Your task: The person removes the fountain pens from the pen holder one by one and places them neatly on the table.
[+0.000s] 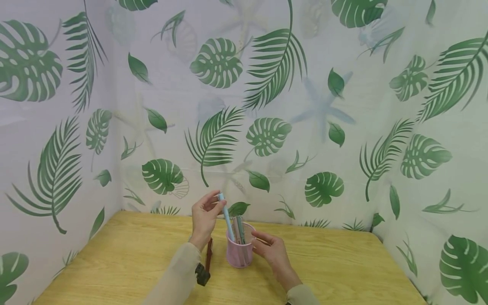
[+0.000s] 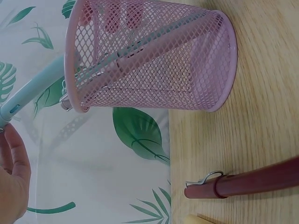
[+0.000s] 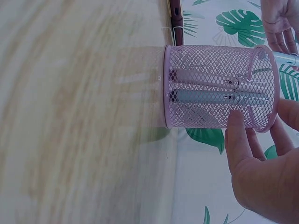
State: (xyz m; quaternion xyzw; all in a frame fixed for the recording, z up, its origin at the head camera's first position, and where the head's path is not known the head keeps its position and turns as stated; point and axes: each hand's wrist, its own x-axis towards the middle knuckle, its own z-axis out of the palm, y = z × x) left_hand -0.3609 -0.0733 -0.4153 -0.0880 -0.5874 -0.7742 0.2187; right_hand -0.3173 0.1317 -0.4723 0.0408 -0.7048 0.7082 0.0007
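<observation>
My left hand [image 1: 203, 218] pinches the upper end of a light blue pen [image 1: 227, 218] between thumb and fingers. The pen slants, its lower end inside a pink mesh pen holder [image 1: 239, 256] that stands upright on the table. Two more pens lean in the holder, a greyish-green pen [image 3: 201, 96] and a pinkish pen [image 3: 201, 77]. My right hand [image 1: 274, 254] is at the holder's right side, fingertips at the rim and thumb against the mesh. Left of the holder, a dark red pen [image 2: 252, 181] with a metal clip lies on the table.
The wooden table [image 1: 324, 262] meets a leaf-patterned wall covering [image 1: 278, 178] at the back and sides. A small yellow thing [image 2: 198, 219] shows at the lower edge of the left wrist view, close to the dark red pen. A black device [image 1: 202, 274] sits on my left wrist.
</observation>
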